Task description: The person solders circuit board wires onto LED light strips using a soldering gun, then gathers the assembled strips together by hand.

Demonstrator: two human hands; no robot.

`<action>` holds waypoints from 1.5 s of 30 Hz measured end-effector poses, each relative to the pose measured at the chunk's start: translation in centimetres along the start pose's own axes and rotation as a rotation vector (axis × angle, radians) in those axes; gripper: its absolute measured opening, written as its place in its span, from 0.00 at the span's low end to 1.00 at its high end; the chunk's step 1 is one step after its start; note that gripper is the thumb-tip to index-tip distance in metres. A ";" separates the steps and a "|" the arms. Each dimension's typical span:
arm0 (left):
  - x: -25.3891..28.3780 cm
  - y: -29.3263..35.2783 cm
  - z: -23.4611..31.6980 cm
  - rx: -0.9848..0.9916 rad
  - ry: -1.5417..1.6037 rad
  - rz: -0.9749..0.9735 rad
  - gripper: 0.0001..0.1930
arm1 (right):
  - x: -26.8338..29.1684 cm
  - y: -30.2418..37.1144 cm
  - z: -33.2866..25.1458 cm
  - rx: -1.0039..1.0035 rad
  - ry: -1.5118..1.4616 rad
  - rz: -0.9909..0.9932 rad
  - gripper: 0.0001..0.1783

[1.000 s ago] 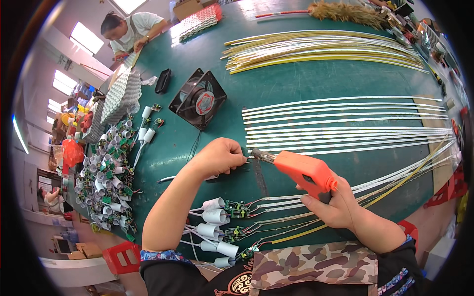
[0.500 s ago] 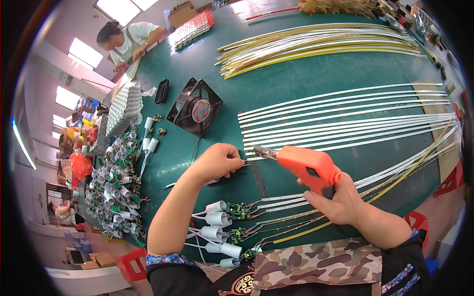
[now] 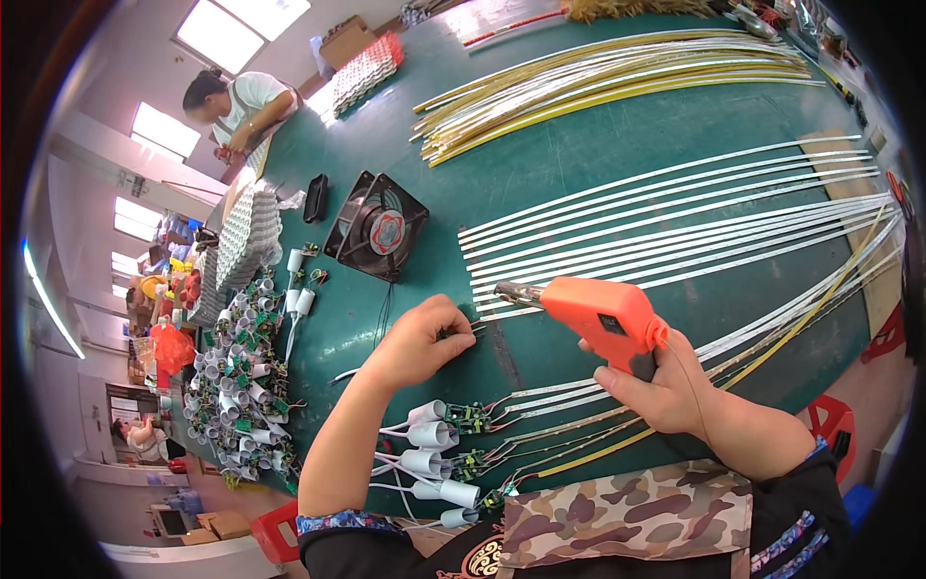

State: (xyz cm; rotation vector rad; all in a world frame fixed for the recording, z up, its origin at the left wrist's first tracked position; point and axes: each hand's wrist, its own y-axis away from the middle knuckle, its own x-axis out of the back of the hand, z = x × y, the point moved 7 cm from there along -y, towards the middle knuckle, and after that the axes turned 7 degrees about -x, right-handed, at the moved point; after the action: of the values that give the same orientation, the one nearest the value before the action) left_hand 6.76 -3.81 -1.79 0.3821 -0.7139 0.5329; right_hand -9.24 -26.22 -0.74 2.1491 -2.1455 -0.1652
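My right hand [image 3: 666,386] grips an orange soldering gun [image 3: 600,311] by its handle. The gun's metal tip reaches left, over the near ends of the white LED strips [image 3: 579,253] on the green table. My left hand [image 3: 421,340] is closed in a pinch near those ends. A small dark part, perhaps a circuit board, shows between its fingers, with short thin wires sticking out toward the strips; most of it is hidden. Below my hands lie white plastic lamp cups [image 3: 427,436] with green circuit boards [image 3: 467,419], their wires running to several strips.
A black fan [image 3: 378,226] stands beyond my left hand, beside a black tray-like piece [image 3: 316,198]. Many cups with boards are heaped on the left [image 3: 241,386]. A bundle of yellow and white strips [image 3: 617,87] lies at the back. Another person [image 3: 246,111] works at the far left.
My left hand has drawn slightly down and turned, so the small part in its fingers shows more. The soldering gun has barely moved. The whole view has shifted a little.
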 end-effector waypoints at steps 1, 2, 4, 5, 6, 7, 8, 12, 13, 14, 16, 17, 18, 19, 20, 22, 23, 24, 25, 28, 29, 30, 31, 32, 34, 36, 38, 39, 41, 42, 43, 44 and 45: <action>0.2 -0.1 0.0 -0.006 -0.005 0.036 0.05 | 0.0 0.0 0.0 -0.012 0.000 -0.005 0.29; 0.4 -0.1 0.0 -0.009 -0.007 0.074 0.05 | 0.0 -0.1 0.2 -0.046 0.005 -0.009 0.29; 0.5 -0.2 -0.1 0.002 0.006 0.117 0.05 | -0.1 -0.1 0.1 -0.053 0.001 -0.017 0.29; 0.5 -0.2 -0.3 0.015 0.019 0.121 0.05 | -0.1 -0.1 0.3 -0.078 0.002 -0.021 0.29; 0.4 -0.2 -0.5 0.042 0.031 0.124 0.05 | -0.1 -0.1 0.2 -0.067 -0.005 -0.015 0.29; 0.4 -0.2 -0.4 0.029 0.031 0.128 0.06 | -0.2 -0.2 0.2 -0.067 -0.013 -0.012 0.29; 0.4 -0.2 -0.4 0.031 0.031 0.132 0.06 | -0.2 -0.2 0.2 -0.080 -0.009 -0.006 0.29; 0.7 -0.1 -0.4 0.040 0.002 0.155 0.07 | -0.4 -0.3 0.0 -0.057 0.008 -0.016 0.29; 0.8 0.0 -0.3 0.037 -0.009 0.164 0.07 | -0.3 -0.3 -0.1 -0.051 0.015 -0.016 0.29; 0.9 0.1 -0.2 0.034 -0.021 0.171 0.07 | -0.3 -0.4 0.0 -0.063 0.018 -0.016 0.29; 0.9 0.1 -0.2 0.044 -0.023 0.186 0.07 | -0.3 -0.3 0.0 -0.068 -0.007 -0.019 0.30; 0.9 0.1 -0.2 0.056 -0.013 0.193 0.07 | -0.4 -0.3 0.2 -0.088 -0.035 -0.028 0.30; 1.0 0.2 -0.4 0.094 -0.005 0.201 0.07 | -0.4 -0.3 0.1 -0.076 -0.026 -0.019 0.30; 0.9 0.1 -0.5 0.106 0.077 0.217 0.08 | -0.4 -0.3 0.1 -0.073 -0.032 -0.018 0.30; 0.8 0.2 -0.7 0.146 0.155 0.231 0.08 | -0.4 -0.3 0.3 -0.088 -0.042 -0.020 0.30; 0.7 0.2 -1.2 0.235 0.286 0.221 0.10 | -0.3 -0.3 0.2 -0.063 -0.032 -0.008 0.30; 0.6 0.3 -1.5 0.284 0.338 0.196 0.11 | -0.3 -0.3 0.3 -0.075 -0.023 -0.007 0.29; 0.6 0.4 -1.8 0.347 0.411 0.178 0.12 | -0.2 -0.3 0.1 -0.052 -0.004 -0.002 0.29; 0.7 0.3 -1.6 0.322 0.391 0.146 0.13 | -0.2 -0.3 0.1 -0.044 0.020 0.000 0.29; 1.0 0.2 -1.3 0.293 0.371 0.074 0.14 | -0.1 -0.2 0.0 -0.029 0.017 0.002 0.29; 1.0 0.1 -1.3 0.289 0.350 0.053 0.14 | -0.1 -0.2 0.1 -0.039 0.011 -0.001 0.28; 0.8 0.2 -1.5 0.323 0.333 0.034 0.14 | -0.1 -0.2 0.0 -0.021 0.013 0.002 0.29; 0.9 0.0 -1.2 0.271 0.281 0.034 0.13 | 0.0 -0.2 0.0 -0.017 0.023 0.002 0.29; 0.8 0.0 -1.1 0.257 0.234 0.037 0.12 | 0.0 -0.2 0.0 -0.015 0.037 0.003 0.29; 0.5 -0.1 -0.9 0.236 0.143 0.049 0.11 | 0.0 -0.2 0.0 0.009 0.025 0.008 0.29; 0.5 -0.1 -0.8 0.235 0.074 0.071 0.11 | 0.0 -0.2 0.1 0.029 0.011 0.016 0.29; 0.5 -0.1 -0.9 0.228 0.041 0.093 0.11 | 0.0 -0.2 0.1 0.050 -0.002 0.022 0.29; 0.5 -0.1 -1.1 0.255 0.048 0.102 0.11 | 0.0 -0.2 0.1 0.049 -0.006 0.028 0.29; 0.4 -0.1 -1.0 0.215 0.019 0.108 0.09 | 0.0 -0.2 0.2 0.055 0.001 0.038 0.29; 0.4 -0.1 -1.0 0.207 0.009 0.110 0.08 | 0.0 -0.1 0.2 0.059 0.001 0.040 0.29; 0.5 -0.1 -1.1 0.205 0.013 0.125 0.08 | 0.1 -0.1 0.2 0.063 0.001 0.043 0.29; 0.5 -0.1 -1.2 0.202 0.017 0.140 0.07 | 0.1 -0.1 0.2 0.061 0.015 0.047 0.29; 0.6 -0.1 -1.4 0.200 0.021 0.154 0.07 | 0.1 -0.1 0.2 0.061 0.008 0.048 0.29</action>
State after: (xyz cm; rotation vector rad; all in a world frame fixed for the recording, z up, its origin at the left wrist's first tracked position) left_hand 7.86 -2.99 -2.34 0.5092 -0.6747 0.7566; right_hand -9.20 -26.34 -0.95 2.1242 -2.2235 -0.0889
